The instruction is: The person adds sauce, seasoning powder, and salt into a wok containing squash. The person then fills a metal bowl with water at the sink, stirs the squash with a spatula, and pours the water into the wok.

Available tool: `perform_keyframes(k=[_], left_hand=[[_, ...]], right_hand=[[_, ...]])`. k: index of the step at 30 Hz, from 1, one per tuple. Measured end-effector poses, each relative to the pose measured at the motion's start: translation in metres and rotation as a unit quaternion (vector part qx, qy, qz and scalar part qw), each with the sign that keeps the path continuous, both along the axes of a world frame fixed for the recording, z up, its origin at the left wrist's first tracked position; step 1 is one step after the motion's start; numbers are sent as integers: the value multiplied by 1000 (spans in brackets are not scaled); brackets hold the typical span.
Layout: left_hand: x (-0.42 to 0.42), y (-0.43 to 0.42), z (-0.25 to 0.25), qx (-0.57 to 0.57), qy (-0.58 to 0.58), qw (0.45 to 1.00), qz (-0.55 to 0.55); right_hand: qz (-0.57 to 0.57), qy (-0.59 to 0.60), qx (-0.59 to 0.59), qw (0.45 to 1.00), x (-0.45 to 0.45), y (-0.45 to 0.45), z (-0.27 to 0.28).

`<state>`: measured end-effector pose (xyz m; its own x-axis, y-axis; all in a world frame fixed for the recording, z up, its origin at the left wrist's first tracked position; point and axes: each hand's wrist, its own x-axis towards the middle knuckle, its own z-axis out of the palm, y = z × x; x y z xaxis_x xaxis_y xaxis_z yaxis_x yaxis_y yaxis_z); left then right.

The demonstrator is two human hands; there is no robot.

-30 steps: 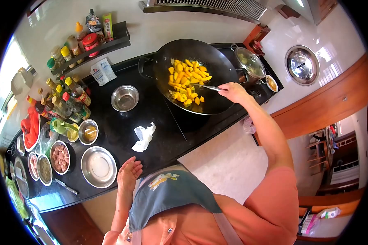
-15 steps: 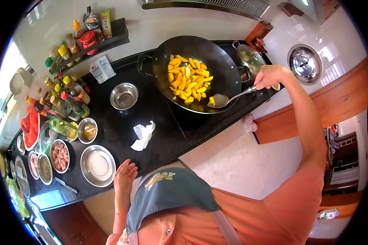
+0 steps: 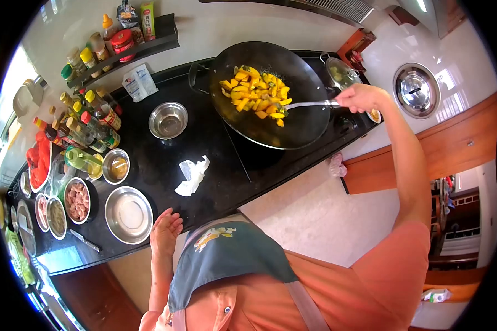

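My right hand (image 3: 361,98) is wrapped round the handle of a metal wok spatula (image 3: 309,103), whose head is hidden among the food. Yellow-orange chunks with some green skin, which look like pumpkin (image 3: 254,91), lie heaped in a large black wok (image 3: 306,129) on the stove. At the counter's front edge, my left hand (image 3: 166,231) holds nothing, its fingers loosely bent and apart. Just left of it sits a wide steel bowl (image 3: 128,215). A crumpled white tissue (image 3: 192,175) lies on the counter above that hand.
Several sauce bottles (image 3: 96,124) crowd the back left corner, below a wall shelf (image 3: 149,48) of jars. A bowl of raw meat (image 3: 77,201) and a knife (image 3: 85,240) are at the left. A steel bowl (image 3: 168,120) stands left of the wok; a lidded pot (image 3: 339,71) is behind it.
The spatula has gone from the wok's near right rim in among the chunks, which are now heaped farther from that rim. My left hand stays by the counter edge.
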<state>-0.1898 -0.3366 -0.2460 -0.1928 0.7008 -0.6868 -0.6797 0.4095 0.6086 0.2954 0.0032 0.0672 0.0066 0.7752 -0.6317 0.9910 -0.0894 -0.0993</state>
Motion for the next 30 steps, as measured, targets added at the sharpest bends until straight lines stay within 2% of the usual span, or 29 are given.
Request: perform_keyframes(k=[3, 6, 8, 10, 12, 14, 15, 16, 19, 20, 22, 25, 28, 29, 30], left_hand=[[-1, -3, -6, -3, -9, 1000, 7], [2, -3, -10, 3, -24, 1000, -3], [9, 2, -3, 2, -21, 1000, -10], [14, 9, 1, 5, -19, 1000, -22], [20, 14, 3, 12, -20, 999, -34], [23, 17, 5, 22, -21, 998, -46], [22, 17, 6, 28, -24, 998, -49], [22, 17, 7, 33, -27, 998, -50], [18, 12, 5, 32, -24, 998, -41], [17, 11, 4, 30, -20, 999, -38], [16, 9, 3, 16, -9, 999, -33], [12, 5, -5, 18, -21, 999, -33], [11, 7, -6, 20, -31, 998, -42], [11, 8, -5, 19, -33, 998, -46], [10, 10, -5, 16, -30, 998, -52]], right_hand=[[18, 6, -62, 998, -6, -18, 2], [94, 24, -87, 992, -43, -34, -12], [75, 73, -72, 992, -63, -33, -43], [2, 127, -49, 991, -82, -25, -101], [-36, 185, 115, 975, -108, -28, -170], [13, 222, 330, 918, -105, -6, -275], [-104, 288, 256, 917, -115, -14, -263], [-229, 340, 194, 891, -126, -24, -248], [-441, 528, 93, 719, -122, -49, -211], [-485, 525, 61, 697, -115, -55, -197], [-543, 593, -8, 594, -93, -74, -182], [-543, 662, -91, 509, -58, -107, -172], [-560, 705, -190, 391, -30, -140, -174], [-560, 708, -223, 368, -25, -150, -170], [-558, 666, -173, 464, -25, -157, -162]])
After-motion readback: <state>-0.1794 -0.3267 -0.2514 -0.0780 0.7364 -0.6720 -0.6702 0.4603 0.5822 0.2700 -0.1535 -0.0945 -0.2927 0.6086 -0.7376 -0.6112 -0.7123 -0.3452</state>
